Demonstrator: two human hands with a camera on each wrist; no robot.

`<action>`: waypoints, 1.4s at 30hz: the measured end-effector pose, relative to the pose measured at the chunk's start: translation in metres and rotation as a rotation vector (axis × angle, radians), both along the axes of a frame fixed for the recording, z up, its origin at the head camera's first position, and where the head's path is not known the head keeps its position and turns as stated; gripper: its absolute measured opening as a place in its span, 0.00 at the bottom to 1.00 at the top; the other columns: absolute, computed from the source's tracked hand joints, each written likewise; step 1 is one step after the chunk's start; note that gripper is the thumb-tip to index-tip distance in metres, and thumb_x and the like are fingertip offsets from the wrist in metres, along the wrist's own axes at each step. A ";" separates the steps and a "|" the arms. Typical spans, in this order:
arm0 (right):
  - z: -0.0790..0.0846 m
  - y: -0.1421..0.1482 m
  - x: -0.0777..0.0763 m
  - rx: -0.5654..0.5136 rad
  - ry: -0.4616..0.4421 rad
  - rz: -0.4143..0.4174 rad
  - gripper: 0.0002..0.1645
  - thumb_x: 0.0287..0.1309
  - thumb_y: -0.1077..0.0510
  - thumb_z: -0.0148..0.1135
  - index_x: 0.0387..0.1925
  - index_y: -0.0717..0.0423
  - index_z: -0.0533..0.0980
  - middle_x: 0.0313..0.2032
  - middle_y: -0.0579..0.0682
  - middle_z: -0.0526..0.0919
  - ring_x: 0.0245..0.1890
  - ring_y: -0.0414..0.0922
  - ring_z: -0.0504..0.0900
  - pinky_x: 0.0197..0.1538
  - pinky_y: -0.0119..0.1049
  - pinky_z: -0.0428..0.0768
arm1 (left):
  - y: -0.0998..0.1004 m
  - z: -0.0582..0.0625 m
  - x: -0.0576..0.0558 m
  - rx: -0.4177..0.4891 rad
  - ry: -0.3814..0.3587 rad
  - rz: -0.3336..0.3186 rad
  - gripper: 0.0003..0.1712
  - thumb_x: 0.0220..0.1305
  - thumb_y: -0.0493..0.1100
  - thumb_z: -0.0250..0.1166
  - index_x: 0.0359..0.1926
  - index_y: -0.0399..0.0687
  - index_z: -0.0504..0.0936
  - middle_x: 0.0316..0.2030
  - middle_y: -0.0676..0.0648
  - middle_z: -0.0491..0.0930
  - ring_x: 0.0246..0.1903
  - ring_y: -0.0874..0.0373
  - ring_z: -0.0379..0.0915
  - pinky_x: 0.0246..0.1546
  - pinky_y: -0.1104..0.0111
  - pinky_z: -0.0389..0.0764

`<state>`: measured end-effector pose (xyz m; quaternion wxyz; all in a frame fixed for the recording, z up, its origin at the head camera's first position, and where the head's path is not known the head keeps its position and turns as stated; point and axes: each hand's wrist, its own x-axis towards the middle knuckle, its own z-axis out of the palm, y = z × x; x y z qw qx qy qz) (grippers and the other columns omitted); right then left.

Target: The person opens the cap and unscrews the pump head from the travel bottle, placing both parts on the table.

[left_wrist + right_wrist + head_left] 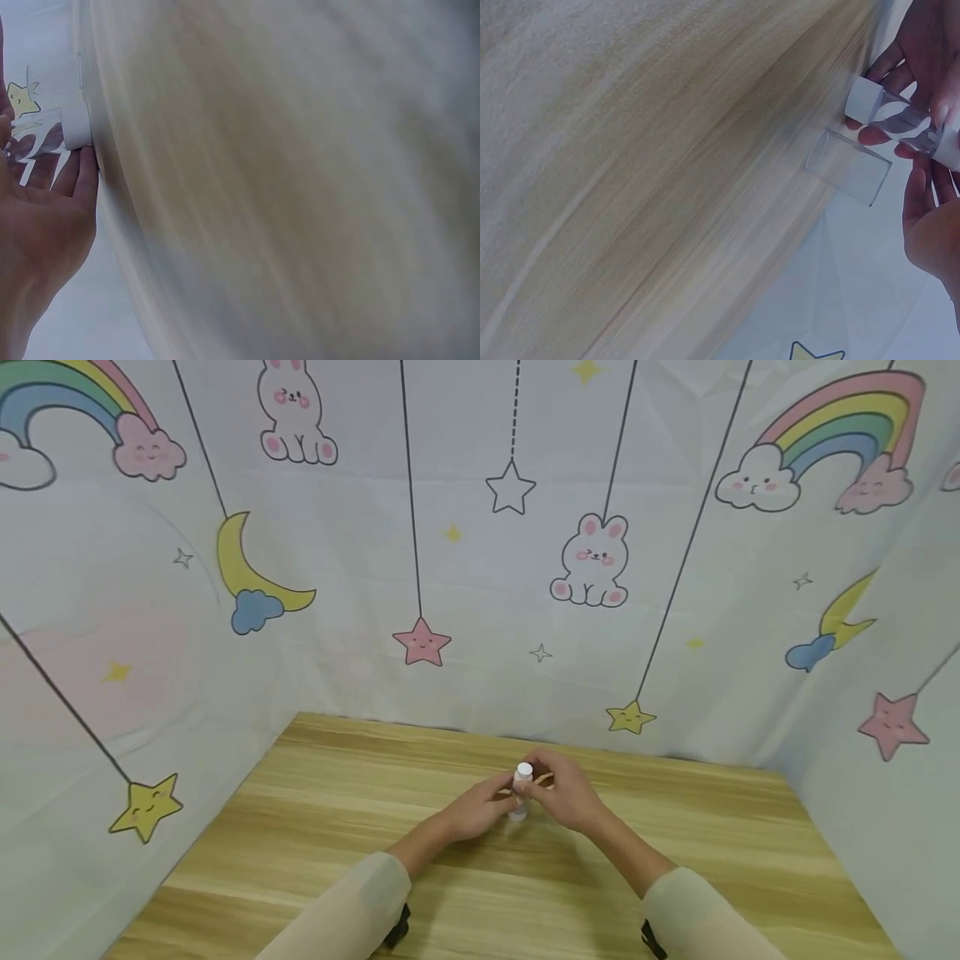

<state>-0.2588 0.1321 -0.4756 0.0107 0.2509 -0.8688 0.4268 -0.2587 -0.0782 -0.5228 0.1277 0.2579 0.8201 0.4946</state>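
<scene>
A small slim bottle [521, 815] with a white cap, a see-through middle and a white base stands roughly upright between both hands. My left hand [476, 810] holds it from the left, fingers and thumb around its middle. From the right, my right hand [567, 793] grips it higher up, with the thumb in front just under the cap. The white base [864, 100] is at or just above the tabletop; I cannot tell if it touches. Close by, a clear open cylinder [847, 166] shows in the right wrist view; the head view does not show it.
The wood-grain table [330, 793] carries the work. A white cloth [480, 568] printed with bunnies, stars, moons and rainbows hangs behind it and along both sides. Black straps [397, 927] show at the sleeves.
</scene>
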 end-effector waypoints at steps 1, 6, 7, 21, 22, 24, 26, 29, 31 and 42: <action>0.000 0.001 0.000 0.000 0.001 -0.001 0.10 0.70 0.55 0.72 0.50 0.49 0.82 0.43 0.41 0.85 0.46 0.42 0.82 0.50 0.40 0.85 | 0.001 0.000 0.000 -0.001 0.000 0.000 0.32 0.84 0.59 0.52 0.82 0.64 0.62 0.78 0.52 0.65 0.73 0.49 0.67 0.71 0.51 0.72; 0.000 0.002 0.002 -0.010 -0.005 0.000 0.11 0.70 0.55 0.72 0.50 0.49 0.82 0.43 0.42 0.86 0.47 0.43 0.83 0.50 0.40 0.85 | 0.002 -0.001 0.001 -0.009 0.002 0.010 0.31 0.84 0.60 0.52 0.81 0.64 0.65 0.77 0.53 0.66 0.73 0.50 0.67 0.72 0.52 0.71; 0.001 0.002 0.003 -0.013 -0.011 0.000 0.11 0.69 0.55 0.73 0.50 0.49 0.82 0.43 0.42 0.86 0.47 0.43 0.83 0.50 0.40 0.85 | 0.003 -0.001 0.001 -0.013 0.004 0.012 0.31 0.84 0.60 0.52 0.81 0.64 0.65 0.77 0.53 0.66 0.73 0.50 0.67 0.72 0.52 0.71; 0.003 0.003 0.006 -0.031 -0.029 -0.009 0.12 0.69 0.56 0.72 0.51 0.50 0.82 0.44 0.43 0.87 0.47 0.45 0.83 0.50 0.41 0.85 | 0.005 0.002 0.003 -0.015 -0.012 0.018 0.30 0.83 0.61 0.52 0.80 0.66 0.66 0.77 0.53 0.66 0.74 0.49 0.67 0.72 0.50 0.70; 0.003 0.003 0.006 -0.031 -0.029 -0.010 0.12 0.69 0.56 0.72 0.51 0.50 0.82 0.44 0.43 0.87 0.47 0.45 0.83 0.50 0.41 0.85 | 0.005 0.003 0.002 -0.014 -0.013 0.019 0.30 0.84 0.61 0.52 0.80 0.65 0.66 0.77 0.53 0.66 0.74 0.49 0.66 0.72 0.50 0.70; 0.003 0.003 0.006 -0.033 -0.027 -0.014 0.12 0.69 0.56 0.72 0.51 0.50 0.82 0.44 0.43 0.87 0.47 0.45 0.83 0.50 0.42 0.85 | 0.005 0.004 0.002 -0.012 -0.016 0.018 0.30 0.84 0.60 0.52 0.81 0.65 0.65 0.77 0.53 0.66 0.74 0.49 0.66 0.72 0.50 0.70; 0.002 0.003 0.005 -0.035 -0.025 -0.018 0.12 0.69 0.56 0.73 0.51 0.50 0.82 0.44 0.43 0.87 0.47 0.45 0.83 0.50 0.43 0.85 | 0.005 0.004 0.002 -0.012 -0.018 0.018 0.31 0.84 0.60 0.52 0.81 0.65 0.64 0.78 0.53 0.65 0.74 0.49 0.66 0.73 0.50 0.70; 0.001 0.003 0.005 -0.038 -0.027 -0.018 0.11 0.69 0.56 0.72 0.50 0.49 0.82 0.44 0.43 0.87 0.48 0.46 0.83 0.50 0.42 0.85 | 0.005 0.004 0.003 -0.012 -0.016 0.017 0.31 0.84 0.60 0.52 0.81 0.64 0.64 0.78 0.52 0.65 0.74 0.48 0.66 0.72 0.49 0.70; 0.000 0.003 0.005 -0.036 -0.026 -0.014 0.11 0.69 0.56 0.72 0.50 0.49 0.82 0.44 0.43 0.87 0.48 0.46 0.83 0.50 0.41 0.85 | 0.004 0.004 0.003 -0.013 -0.018 0.018 0.31 0.84 0.60 0.52 0.81 0.64 0.64 0.78 0.52 0.65 0.74 0.47 0.66 0.72 0.49 0.70; 0.002 0.001 0.005 -0.034 -0.024 -0.007 0.12 0.69 0.57 0.72 0.51 0.50 0.82 0.45 0.43 0.87 0.49 0.44 0.83 0.49 0.39 0.85 | 0.002 -0.001 0.002 0.001 -0.020 0.023 0.31 0.84 0.61 0.52 0.82 0.65 0.63 0.78 0.52 0.65 0.73 0.46 0.67 0.71 0.47 0.71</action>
